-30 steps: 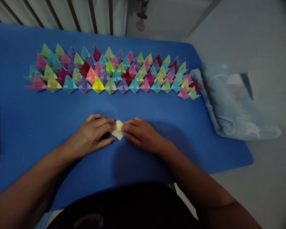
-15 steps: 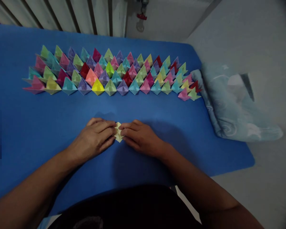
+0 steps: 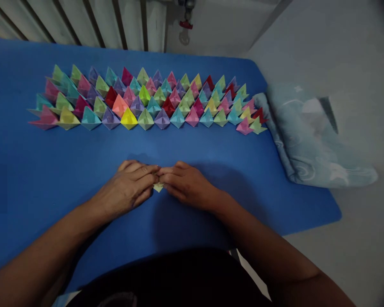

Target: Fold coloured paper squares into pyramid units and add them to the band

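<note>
A small pale yellow folded paper (image 3: 158, 187) lies between my two hands, low over the blue surface (image 3: 99, 238). My left hand (image 3: 128, 183) has its fingers together on the paper's left side. From the right, my right hand (image 3: 187, 185) pinches the other side. The fingertips of both hands meet over the upper part of the paper and hide it; only its lower point shows. Beyond the hands stand several rows of folded paper boats in many colours, among them a bright yellow one (image 3: 129, 119).
A folded light blue patterned cloth (image 3: 316, 140) lies at the right edge of the blue surface, touching the wall side. At the back are a white radiator (image 3: 105, 21) and a red valve handle (image 3: 186, 24).
My fingertips have come together over the paper, covering its upper part, which showed before. The whole view has shifted slightly.
</note>
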### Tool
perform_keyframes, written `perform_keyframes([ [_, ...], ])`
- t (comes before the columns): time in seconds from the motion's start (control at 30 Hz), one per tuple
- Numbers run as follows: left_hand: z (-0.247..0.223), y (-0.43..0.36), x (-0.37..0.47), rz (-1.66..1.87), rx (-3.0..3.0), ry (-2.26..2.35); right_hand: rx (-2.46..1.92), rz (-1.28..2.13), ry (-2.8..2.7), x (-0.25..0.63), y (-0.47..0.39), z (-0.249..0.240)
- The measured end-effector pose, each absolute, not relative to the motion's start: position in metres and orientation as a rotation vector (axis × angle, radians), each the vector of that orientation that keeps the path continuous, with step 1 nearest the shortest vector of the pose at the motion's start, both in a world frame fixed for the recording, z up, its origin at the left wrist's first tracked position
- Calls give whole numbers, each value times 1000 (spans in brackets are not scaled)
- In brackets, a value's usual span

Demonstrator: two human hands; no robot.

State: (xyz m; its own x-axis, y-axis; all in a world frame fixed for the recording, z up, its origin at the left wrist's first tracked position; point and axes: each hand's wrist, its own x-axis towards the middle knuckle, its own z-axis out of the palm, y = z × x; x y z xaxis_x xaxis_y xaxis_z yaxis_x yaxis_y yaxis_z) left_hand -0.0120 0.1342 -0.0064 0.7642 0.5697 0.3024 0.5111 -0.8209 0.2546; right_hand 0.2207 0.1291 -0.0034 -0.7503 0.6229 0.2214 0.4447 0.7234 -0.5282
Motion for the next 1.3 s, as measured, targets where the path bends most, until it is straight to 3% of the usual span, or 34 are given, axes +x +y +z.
perform_keyframes([
  [0.27,-6,133,-13,551,2700,884,-1082,557,-2400,222,121,-3],
  [0.87,-9,133,-12,604,2654,958,-1213,388,-2489,219,119,-6],
  [1.3,-7,134,-8,629,2555,1033,-1506,573,-2448,209,122,8],
])
